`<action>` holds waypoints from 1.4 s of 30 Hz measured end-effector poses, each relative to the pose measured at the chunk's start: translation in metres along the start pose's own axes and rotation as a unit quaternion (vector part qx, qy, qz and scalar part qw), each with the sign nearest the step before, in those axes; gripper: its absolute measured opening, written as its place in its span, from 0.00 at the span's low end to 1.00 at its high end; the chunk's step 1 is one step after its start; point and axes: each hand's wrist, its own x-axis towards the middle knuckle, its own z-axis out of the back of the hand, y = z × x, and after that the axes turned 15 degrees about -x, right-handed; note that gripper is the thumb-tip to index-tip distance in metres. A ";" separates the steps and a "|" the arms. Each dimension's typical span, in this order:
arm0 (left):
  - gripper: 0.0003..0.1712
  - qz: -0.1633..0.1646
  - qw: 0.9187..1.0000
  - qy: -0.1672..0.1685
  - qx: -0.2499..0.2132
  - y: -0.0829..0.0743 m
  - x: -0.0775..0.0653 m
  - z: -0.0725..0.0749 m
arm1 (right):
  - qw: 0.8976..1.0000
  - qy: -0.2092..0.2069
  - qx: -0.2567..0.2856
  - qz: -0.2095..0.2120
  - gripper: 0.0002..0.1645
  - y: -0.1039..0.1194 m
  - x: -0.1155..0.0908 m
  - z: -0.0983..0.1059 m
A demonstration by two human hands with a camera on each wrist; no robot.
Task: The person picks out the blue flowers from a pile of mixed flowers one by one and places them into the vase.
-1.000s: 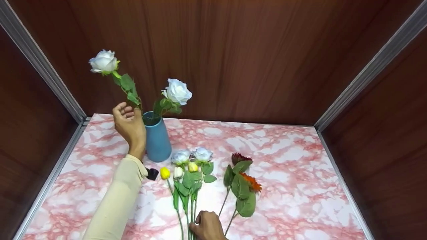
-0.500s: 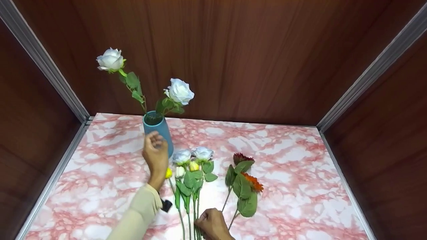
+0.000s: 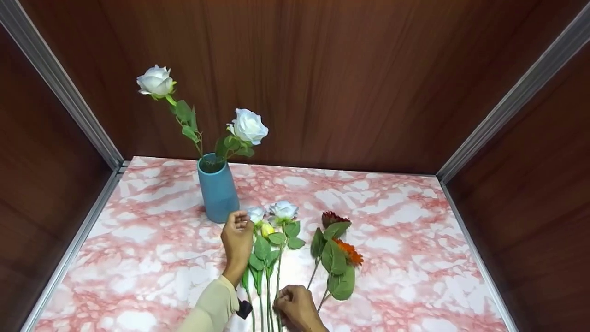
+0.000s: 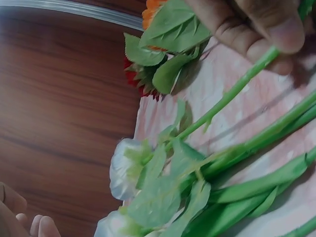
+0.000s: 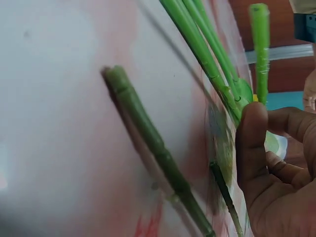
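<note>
My right hand point(image 3: 297, 304) pinches the green stem point(image 4: 237, 89) of a white rose point(image 3: 283, 210) between thumb and fingertips. In the left wrist view that stem stands apart above the other stems. My left hand point(image 3: 238, 242) holds nothing; its fingers are loosely bent over the left side of the flower bunch, partly covering a second white rose point(image 3: 256, 214). A yellow tulip bud point(image 3: 267, 229) shows between the two roses. Behind my left hand stands a blue vase point(image 3: 217, 196) with two white roses in it, one leaning left point(image 3: 156, 81), one right point(image 3: 249, 126).
To the right lie a dark red flower point(image 3: 334, 218) and an orange flower point(image 3: 349, 252) with broad green leaves. The pink-and-white marbled tabletop point(image 3: 396, 258) is bounded by brown wood-grain panels point(image 3: 322, 83) with metal edge strips.
My left hand has come away from the vase's left rose, moving right and down to the bunch. My right hand has shifted slightly right, and the right-hand loose rose with its stem has moved apart.
</note>
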 end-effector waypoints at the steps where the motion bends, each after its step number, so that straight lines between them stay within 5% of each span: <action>1: 0.12 0.002 1.000 0.002 0.004 0.001 -0.001 -0.001 | 1.000 0.001 0.003 0.001 0.02 0.000 0.000 0.001; 7: 0.11 0.017 0.999 0.022 0.021 0.008 -0.010 -0.008 | 1.000 -0.004 0.004 0.007 0.02 0.002 0.001 0.005; 11: 0.11 0.046 0.996 0.069 0.035 0.011 -0.017 -0.013 | 0.999 -0.018 -0.023 0.025 0.02 0.003 0.001 0.009; 16: 0.14 0.078 0.979 0.168 0.082 0.016 -0.025 -0.017 | 0.997 -0.039 -0.053 0.043 0.02 0.006 0.001 0.012; 20: 0.15 0.087 0.968 0.211 0.104 0.017 -0.028 -0.017 | 0.998 -0.032 -0.043 0.038 0.02 0.009 0.001 0.012; 25: 0.15 0.096 0.962 0.231 0.111 0.018 -0.029 -0.016 | 0.998 -0.029 -0.034 0.045 0.03 0.012 0.000 0.012; 29: 0.15 0.127 0.959 0.246 0.062 0.019 -0.030 -0.016 | 0.997 -0.037 -0.034 0.056 0.04 0.013 -0.001 0.012; 34: 0.16 0.167 0.955 0.244 0.000 0.019 -0.031 -0.015 | 0.996 -0.039 -0.034 0.066 0.04 0.015 -0.001 0.012; 42: 0.15 0.217 0.949 0.228 -0.030 0.012 -0.025 -0.012 | 0.997 -0.032 -0.019 0.073 0.05 0.018 0.001 0.008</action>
